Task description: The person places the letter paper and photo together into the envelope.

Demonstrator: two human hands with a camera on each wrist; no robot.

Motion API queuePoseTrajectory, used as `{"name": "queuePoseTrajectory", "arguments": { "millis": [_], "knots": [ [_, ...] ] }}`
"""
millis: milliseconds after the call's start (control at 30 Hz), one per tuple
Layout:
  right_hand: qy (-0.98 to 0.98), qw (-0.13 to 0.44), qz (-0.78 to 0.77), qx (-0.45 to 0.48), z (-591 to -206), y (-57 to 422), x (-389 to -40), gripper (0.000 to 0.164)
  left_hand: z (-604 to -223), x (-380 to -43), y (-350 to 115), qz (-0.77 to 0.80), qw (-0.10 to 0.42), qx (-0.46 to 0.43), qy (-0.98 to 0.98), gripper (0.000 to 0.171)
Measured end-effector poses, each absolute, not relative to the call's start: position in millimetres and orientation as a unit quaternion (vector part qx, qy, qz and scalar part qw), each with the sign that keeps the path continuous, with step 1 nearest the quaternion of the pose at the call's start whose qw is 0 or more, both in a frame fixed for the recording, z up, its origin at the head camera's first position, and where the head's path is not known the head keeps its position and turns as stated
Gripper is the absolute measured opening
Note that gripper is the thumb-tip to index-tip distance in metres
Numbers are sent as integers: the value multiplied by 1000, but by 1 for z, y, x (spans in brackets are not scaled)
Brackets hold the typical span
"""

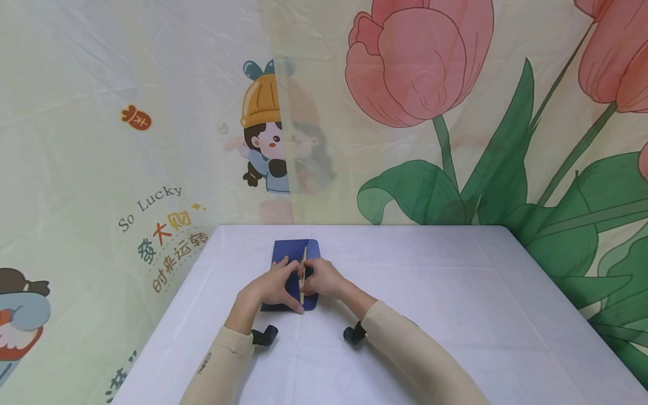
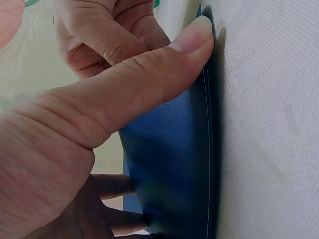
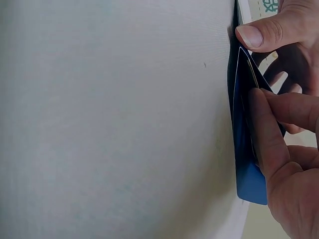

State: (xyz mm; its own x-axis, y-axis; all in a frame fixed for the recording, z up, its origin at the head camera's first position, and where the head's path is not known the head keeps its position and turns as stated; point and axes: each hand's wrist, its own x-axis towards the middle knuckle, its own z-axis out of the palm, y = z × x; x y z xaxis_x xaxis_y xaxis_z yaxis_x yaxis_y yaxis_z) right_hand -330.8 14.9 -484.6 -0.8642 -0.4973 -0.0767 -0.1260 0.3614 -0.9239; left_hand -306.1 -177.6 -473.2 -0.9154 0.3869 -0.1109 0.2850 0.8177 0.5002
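Note:
A blue envelope (image 1: 289, 247) lies on the table with its flap (image 1: 312, 304) spread out to the right. Along its mouth shows the narrow edge of a pale yellowish paper insert (image 1: 304, 255); most of it is hidden inside. My left hand (image 1: 274, 284) grips the envelope by its mouth, the thumb at the near edge and the other fingers spread over the body. My right hand (image 1: 324, 277) reaches in from the flap side and pinches the insert. In the right wrist view the mouth gapes around the right fingertips (image 3: 259, 99).
A white cloth covers the table (image 1: 430, 292). Black wrist cameras stick out under both forearms, one on the left (image 1: 265, 336) and one on the right (image 1: 354, 334). Behind the table's far edge hangs a printed curtain (image 1: 314, 208) with tulips and cartoon figures.

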Motion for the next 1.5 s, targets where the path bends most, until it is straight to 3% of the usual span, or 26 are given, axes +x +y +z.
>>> {"name": "queuePoseTrajectory", "arguments": {
  "millis": [567,800,1500],
  "knots": [
    [799,179,-537,-202,-485,11,-329,48,-468,-302,-178,248,103,184,945,87],
    [805,173,-532,-197,-486,10,-329,55,-468,-304,-177,250,103,180,946,86],
    [811,170,-525,-196,-488,10,-327,40,-469,-304,-177,255,106,179,944,85]
  ]
}}
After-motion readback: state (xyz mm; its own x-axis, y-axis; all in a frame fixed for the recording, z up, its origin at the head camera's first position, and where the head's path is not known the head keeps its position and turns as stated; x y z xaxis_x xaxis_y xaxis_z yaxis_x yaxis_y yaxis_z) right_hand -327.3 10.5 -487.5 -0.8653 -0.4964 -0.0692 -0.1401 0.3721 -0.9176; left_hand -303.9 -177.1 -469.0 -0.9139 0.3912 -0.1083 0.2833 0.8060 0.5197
